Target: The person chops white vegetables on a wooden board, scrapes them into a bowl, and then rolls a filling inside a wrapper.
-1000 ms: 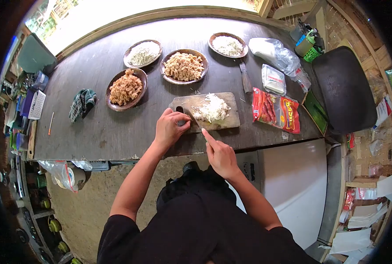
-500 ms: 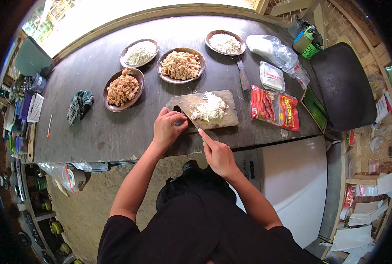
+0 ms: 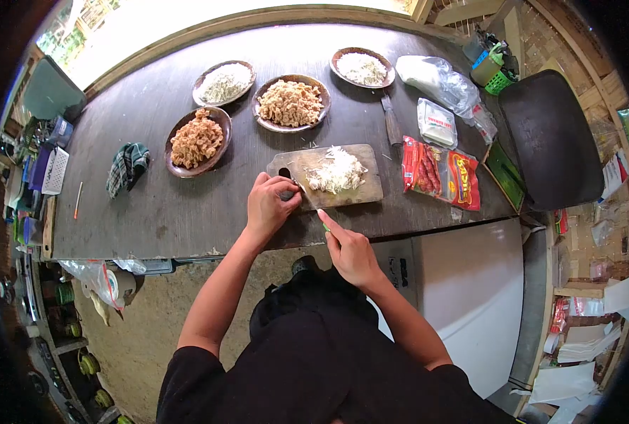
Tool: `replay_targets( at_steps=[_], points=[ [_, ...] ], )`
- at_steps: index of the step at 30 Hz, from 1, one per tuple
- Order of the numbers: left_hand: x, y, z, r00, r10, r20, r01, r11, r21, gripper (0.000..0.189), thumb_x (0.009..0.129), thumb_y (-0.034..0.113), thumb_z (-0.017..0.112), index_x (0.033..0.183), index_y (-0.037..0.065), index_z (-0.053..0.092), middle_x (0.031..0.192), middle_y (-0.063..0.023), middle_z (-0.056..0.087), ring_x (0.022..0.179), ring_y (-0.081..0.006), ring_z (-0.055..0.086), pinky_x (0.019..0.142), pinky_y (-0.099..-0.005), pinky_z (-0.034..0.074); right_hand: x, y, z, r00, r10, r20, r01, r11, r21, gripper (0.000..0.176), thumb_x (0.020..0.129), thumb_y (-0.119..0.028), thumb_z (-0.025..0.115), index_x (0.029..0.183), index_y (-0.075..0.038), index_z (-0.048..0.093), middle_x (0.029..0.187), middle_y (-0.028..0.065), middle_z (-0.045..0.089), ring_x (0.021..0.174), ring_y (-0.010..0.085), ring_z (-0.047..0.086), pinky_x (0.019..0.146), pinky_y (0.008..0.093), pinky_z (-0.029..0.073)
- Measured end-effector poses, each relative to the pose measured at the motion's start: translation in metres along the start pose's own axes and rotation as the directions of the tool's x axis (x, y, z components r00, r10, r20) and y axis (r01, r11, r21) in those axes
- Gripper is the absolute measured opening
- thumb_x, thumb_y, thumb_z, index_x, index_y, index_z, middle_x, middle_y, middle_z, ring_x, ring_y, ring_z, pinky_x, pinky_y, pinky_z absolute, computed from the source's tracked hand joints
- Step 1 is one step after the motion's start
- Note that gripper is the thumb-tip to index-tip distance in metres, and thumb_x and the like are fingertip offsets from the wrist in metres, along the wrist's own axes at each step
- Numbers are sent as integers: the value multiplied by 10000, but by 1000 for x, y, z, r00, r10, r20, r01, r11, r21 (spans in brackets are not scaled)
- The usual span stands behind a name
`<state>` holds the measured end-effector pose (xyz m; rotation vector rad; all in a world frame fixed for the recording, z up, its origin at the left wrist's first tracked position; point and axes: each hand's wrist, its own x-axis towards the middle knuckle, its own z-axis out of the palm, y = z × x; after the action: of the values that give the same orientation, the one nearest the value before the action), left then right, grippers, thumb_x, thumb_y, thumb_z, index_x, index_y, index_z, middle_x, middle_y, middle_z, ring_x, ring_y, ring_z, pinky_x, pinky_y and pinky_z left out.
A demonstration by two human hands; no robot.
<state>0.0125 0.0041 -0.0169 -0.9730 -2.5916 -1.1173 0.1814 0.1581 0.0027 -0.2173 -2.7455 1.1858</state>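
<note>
We list a dark wooden table [image 3: 152, 212] below a bright opening, with an earth floor [image 3: 138, 332] beneath. The near bowl [image 3: 228, 138] and middle bowl [image 3: 291, 131] hold fried pieces; the far-left bowl [image 3: 222, 104] and far-right bowl [image 3: 364, 89] hold white shreds. The board [image 3: 367, 192] lies at the table's near edge and carries a shred pile [image 3: 336, 172]. The left hand [image 3: 271, 205] rests on the board's left end with its grip curled; we cannot tell what, if anything, it clasps. The right hand [image 3: 350, 251] has its grip closed on a green-handled knife [image 3: 325, 227] just off the board's near edge.
</note>
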Motion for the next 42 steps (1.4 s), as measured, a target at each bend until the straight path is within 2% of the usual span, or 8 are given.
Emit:
replay_targets(
  at_steps=[3, 6, 8, 12, 20, 29, 32, 42],
  points=[
    [1, 1, -1, 1000, -23, 11, 24, 1000, -20, 110, 750, 150, 815, 828, 78, 787, 935, -8, 768, 858, -229, 594, 793, -341, 517, 5, 2, -1, 1000, 13, 11, -12, 999, -32, 523, 987, -107, 601, 1498, -195, 531, 842, 255, 661, 778, 445, 654, 685, 507, 507],
    [1, 2, -1, 1000, -13, -12, 13, 1000, -7, 109, 753, 156, 815, 831, 83, 791, 934, -6, 766, 853, -224, 592, 791, -342, 517, 7, 6, 2, 999, -41, -17, 39, 996, -79, 541, 997, -157, 599, 1524, -230, 500, 760, 219, 653, 713, 433, 665, 637, 541, 529],
    [0, 3, -1, 1000, -10, -13, 10, 1000, 27, 111, 758, 165, 814, 834, 86, 796, 929, -3, 763, 851, -218, 590, 787, -343, 518, 5, 2, -1, 1000, 16, 15, -15, 994, -108, 531, 988, -116, 599, 1506, -210, 523, 837, 242, 666, 771, 433, 659, 687, 509, 514],
    [0, 4, -2, 1000, -23, -13, 23, 1000, 17, 112, 759, 171, 814, 832, 88, 796, 920, 0, 759, 848, -218, 590, 783, -345, 520, 1, 1, -7, 1000, 29, 5, -29, 993, -111, 524, 992, -120, 596, 1504, -203, 524, 845, 247, 668, 777, 440, 657, 690, 510, 510],
    [-2, 1, 2, 999, 6, -35, -5, 1000, 17, 109, 765, 164, 806, 829, 78, 787, 934, -2, 752, 840, -229, 603, 771, -350, 526, 0, 8, -1, 1000, -7, 5, 7, 994, 110, 509, 993, -88, 594, 1488, -193, 542, 891, 273, 663, 821, 457, 658, 695, 484, 514],
    [-2, 8, -2, 999, -26, -30, 26, 999, 25, 110, 770, 178, 813, 822, 85, 786, 926, 10, 737, 852, -221, 609, 770, -346, 527, 3, 0, -6, 999, 36, -10, -37, 997, -73, 520, 994, -120, 599, 1501, -208, 528, 847, 250, 665, 780, 436, 661, 692, 506, 513],
    [-3, 6, 0, 999, -28, -40, 31, 998, 56, 117, 772, 185, 815, 830, 87, 785, 924, 11, 722, 860, -222, 610, 771, -347, 528, -1, 8, -3, 999, -49, -17, 48, 998, -49, 541, 1011, -166, 589, 1536, -246, 486, 778, 214, 655, 727, 431, 666, 663, 535, 523],
    [-3, 5, 2, 999, -15, -53, 16, 1000, 26, 105, 775, 168, 813, 827, 83, 780, 936, 4, 724, 865, -228, 608, 785, -355, 526, 3, 8, 2, 1000, -11, 13, 11, 1000, 10, 538, 1010, -151, 591, 1530, -242, 491, 798, 232, 665, 755, 440, 671, 668, 541, 525]
  ],
)
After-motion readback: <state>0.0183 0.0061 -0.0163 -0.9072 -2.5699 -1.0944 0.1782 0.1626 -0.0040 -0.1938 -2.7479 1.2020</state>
